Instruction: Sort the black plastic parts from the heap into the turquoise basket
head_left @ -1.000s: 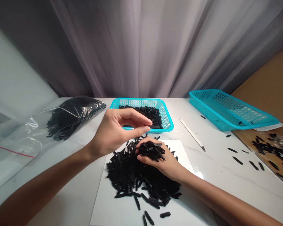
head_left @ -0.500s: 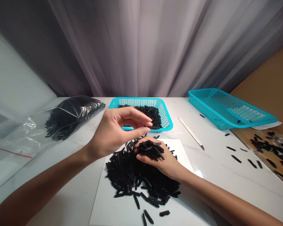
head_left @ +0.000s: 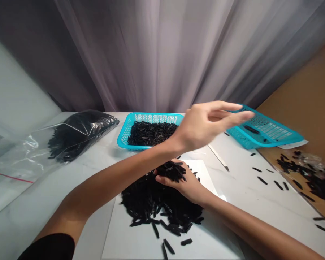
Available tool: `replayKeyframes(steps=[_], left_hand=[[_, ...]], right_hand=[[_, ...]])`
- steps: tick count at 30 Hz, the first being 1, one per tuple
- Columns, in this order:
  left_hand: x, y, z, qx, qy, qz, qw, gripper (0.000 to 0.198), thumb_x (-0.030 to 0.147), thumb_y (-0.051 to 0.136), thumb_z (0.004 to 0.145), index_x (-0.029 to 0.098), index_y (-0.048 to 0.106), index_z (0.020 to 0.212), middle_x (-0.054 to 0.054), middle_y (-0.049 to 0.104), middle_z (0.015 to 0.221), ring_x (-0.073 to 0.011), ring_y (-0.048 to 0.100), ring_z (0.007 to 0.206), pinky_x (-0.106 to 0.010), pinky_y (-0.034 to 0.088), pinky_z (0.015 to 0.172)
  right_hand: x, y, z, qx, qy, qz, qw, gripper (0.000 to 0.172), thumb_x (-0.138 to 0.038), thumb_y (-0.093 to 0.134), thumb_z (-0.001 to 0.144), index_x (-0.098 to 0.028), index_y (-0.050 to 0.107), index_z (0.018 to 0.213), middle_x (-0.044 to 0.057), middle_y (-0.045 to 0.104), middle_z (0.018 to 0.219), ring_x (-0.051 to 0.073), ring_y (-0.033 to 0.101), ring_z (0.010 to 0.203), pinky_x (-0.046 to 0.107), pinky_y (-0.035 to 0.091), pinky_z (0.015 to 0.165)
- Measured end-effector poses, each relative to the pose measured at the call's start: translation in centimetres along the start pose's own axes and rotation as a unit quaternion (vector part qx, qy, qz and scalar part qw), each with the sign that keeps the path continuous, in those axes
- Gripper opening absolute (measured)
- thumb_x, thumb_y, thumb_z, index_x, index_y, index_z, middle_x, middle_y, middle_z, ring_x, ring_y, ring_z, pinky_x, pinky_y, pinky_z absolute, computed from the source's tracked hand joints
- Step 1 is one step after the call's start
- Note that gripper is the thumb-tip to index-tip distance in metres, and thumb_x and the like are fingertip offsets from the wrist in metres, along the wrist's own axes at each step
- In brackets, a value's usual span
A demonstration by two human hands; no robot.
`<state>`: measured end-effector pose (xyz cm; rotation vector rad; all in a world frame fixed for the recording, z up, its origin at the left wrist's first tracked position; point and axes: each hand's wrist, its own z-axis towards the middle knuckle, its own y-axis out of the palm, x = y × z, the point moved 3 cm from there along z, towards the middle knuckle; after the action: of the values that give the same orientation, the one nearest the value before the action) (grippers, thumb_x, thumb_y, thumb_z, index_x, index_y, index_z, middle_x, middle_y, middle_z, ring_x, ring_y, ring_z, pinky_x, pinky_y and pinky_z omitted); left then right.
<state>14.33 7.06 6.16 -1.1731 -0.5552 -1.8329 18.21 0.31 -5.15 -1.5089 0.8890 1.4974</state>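
My left hand (head_left: 203,124) reaches across to the right, its thumb and fingers apart at the near side of the right-hand blue plastic basket (head_left: 271,142). A small black strip (head_left: 251,129) shows in that basket, just below the fingertips. My right hand (head_left: 191,186) holds a handful of similar black strips (head_left: 172,170) on its upturned palm, low over a heap of them (head_left: 141,207). This heap lies on a white board (head_left: 116,240). What the strips are made of, I cannot tell.
Another blue basket (head_left: 121,142) at the back holds many black strips. On the left lies a clear zip bag (head_left: 78,135) of black pieces. A white craft knife-like tool (head_left: 218,157) and scattered strips (head_left: 262,180) lie to the right, with more on brown cardboard (head_left: 284,173).
My left hand has swung right, from above the heap to the right-hand basket, and its fingers have parted. A black strip now shows in that basket. My right hand keeps its handful.
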Motion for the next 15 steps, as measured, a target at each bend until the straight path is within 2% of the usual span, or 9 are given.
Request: replayKeyframes(steps=[1, 3, 6, 9, 11, 15], left_hand=[[0.1, 0.9, 0.6, -0.054, 0.001, -0.008, 0.999, 0.019, 0.027, 0.064, 0.094, 0.017, 0.073, 0.108, -0.001, 0.078, 0.107, -0.0172, 0.072, 0.107, -0.024, 0.061, 0.084], [0.5, 1.1, 0.6, -0.124, 0.01, 0.018, 0.992, 0.02, 0.029, 0.058, 0.098, 0.019, 0.073, 0.108, 0.0, 0.077, 0.111, -0.0164, 0.071, 0.108, -0.025, 0.06, 0.085], [1.1, -1.3, -1.9, -0.183, 0.01, 0.143, 0.973, 0.015, 0.026, 0.067, 0.092, 0.019, 0.076, 0.101, -0.002, 0.078, 0.103, -0.0158, 0.072, 0.094, -0.028, 0.058, 0.081], [1.1, -4.6, -5.0, -0.214, -0.01, 0.243, 0.946, 0.022, 0.025, 0.078, 0.081, 0.018, 0.077, 0.101, -0.004, 0.077, 0.098, -0.0167, 0.069, 0.086, -0.027, 0.055, 0.073], [0.8, -6.0, -6.5, -0.227, -0.03, 0.258, 0.938, 0.021, 0.024, 0.078, 0.081, 0.018, 0.077, 0.101, -0.005, 0.076, 0.095, -0.0162, 0.068, 0.082, -0.026, 0.053, 0.068], [0.1, -6.2, -8.3, -0.231, -0.02, 0.268, 0.935, 0.011, 0.017, 0.075, 0.084, 0.019, 0.079, 0.093, -0.004, 0.076, 0.086, -0.0154, 0.068, 0.079, -0.026, 0.052, 0.071]], right_hand=[[0.1, 0.0, -0.1, 0.003, 0.002, -0.005, 1.0, 0.029, -0.043, 0.08, 0.08, -0.022, 0.068, 0.095, 0.003, 0.071, 0.094, 0.022, 0.067, 0.089, 0.037, 0.054, 0.084], [0.1, -0.1, -0.2, 0.002, 0.007, -0.009, 1.0, 0.031, -0.044, 0.08, 0.079, -0.022, 0.068, 0.097, 0.004, 0.072, 0.096, 0.023, 0.068, 0.09, 0.038, 0.054, 0.086], [0.1, -0.2, -0.1, -0.005, 0.0, -0.016, 1.0, 0.03, -0.044, 0.08, 0.08, -0.022, 0.069, 0.099, 0.004, 0.072, 0.097, 0.023, 0.067, 0.093, 0.04, 0.053, 0.09], [0.2, -0.2, 0.0, -0.008, -0.005, -0.028, 1.0, 0.025, -0.041, 0.077, 0.082, -0.021, 0.069, 0.095, 0.004, 0.071, 0.095, 0.023, 0.066, 0.092, 0.039, 0.053, 0.088], [0.2, -0.3, 0.2, -0.004, -0.018, -0.031, 0.999, 0.023, -0.037, 0.077, 0.082, -0.021, 0.067, 0.094, 0.003, 0.07, 0.095, 0.023, 0.065, 0.091, 0.038, 0.052, 0.086], [0.2, -0.3, 0.3, 0.004, -0.038, -0.012, 0.999, 0.022, -0.031, 0.08, 0.079, -0.019, 0.066, 0.091, 0.0, 0.066, 0.089, 0.019, 0.061, 0.084, 0.033, 0.051, 0.079]])
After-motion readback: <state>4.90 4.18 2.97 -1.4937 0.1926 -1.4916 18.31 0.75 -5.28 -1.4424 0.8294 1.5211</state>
